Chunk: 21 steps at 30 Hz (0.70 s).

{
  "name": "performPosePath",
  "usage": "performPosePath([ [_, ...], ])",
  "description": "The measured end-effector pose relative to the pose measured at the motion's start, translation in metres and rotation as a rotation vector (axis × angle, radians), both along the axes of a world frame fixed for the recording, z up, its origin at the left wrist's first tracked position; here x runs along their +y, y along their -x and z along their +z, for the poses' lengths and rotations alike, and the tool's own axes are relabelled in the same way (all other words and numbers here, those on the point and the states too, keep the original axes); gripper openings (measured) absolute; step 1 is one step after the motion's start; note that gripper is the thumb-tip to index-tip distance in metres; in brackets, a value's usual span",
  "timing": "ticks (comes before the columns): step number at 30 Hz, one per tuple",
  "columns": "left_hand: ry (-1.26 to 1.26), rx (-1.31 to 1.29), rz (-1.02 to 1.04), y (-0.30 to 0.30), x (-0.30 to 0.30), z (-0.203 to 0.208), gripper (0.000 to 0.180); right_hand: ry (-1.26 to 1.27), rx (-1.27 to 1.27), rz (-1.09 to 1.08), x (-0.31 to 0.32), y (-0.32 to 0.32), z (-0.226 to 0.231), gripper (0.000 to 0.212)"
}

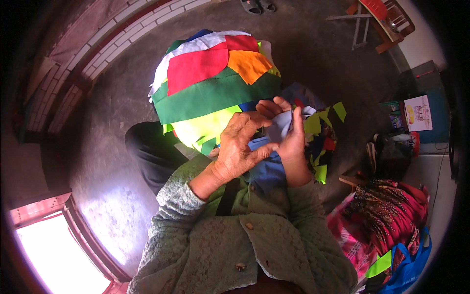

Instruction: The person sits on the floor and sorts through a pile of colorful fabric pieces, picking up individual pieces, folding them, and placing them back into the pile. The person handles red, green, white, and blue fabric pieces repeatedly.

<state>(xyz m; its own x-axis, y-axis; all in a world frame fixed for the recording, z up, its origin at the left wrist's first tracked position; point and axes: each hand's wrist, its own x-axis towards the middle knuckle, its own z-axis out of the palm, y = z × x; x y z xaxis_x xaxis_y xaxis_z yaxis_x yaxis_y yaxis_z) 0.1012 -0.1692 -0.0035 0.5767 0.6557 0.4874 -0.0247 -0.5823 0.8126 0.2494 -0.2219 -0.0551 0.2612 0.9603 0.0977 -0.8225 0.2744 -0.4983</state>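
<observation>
In front of my chest, a small grey-blue fabric piece (pixel 280 125) lies between my two hands. My right hand (pixel 293 142) closes round it, with the thumb upright along its right side and the fingers curled at its top. Reaching in from the left, my left hand (pixel 238 147) has its thumb at the piece's lower edge and bent fingers at its left side; those fingertips are partly hidden. A blue cloth (pixel 268 171) rests on my lap under the hands. Just beyond stands a large rounded bundle covered with colored fabric patches (pixel 215 100) in green, red, white, orange and neon yellow.
Neon-yellow and dark fabric scraps (pixel 320 125) lie in a heap right of my hands. Farther right are a red patterned cloth (pixel 387 210) and a blue bag (pixel 411 264). A wooden chair (pixel 387 29) stands far right, and dark slippers (pixel 257 6) lie on the floor ahead.
</observation>
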Motion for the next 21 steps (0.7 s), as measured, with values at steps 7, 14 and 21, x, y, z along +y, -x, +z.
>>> performPosePath([
  [7,0.050,0.121,-0.026,0.000,0.001,-0.012,0.030,0.132,-0.340,-0.070,-0.002,0.016,0.016,0.050],
  [14,0.856,-0.139,-0.143,0.005,0.004,-0.018,0.012,0.132,-0.193,0.013,-0.003,0.015,0.016,0.040],
  [21,1.075,-0.323,-0.149,0.013,0.017,-0.020,0.011,0.228,-0.194,0.018,-0.006,0.017,0.013,0.068],
])
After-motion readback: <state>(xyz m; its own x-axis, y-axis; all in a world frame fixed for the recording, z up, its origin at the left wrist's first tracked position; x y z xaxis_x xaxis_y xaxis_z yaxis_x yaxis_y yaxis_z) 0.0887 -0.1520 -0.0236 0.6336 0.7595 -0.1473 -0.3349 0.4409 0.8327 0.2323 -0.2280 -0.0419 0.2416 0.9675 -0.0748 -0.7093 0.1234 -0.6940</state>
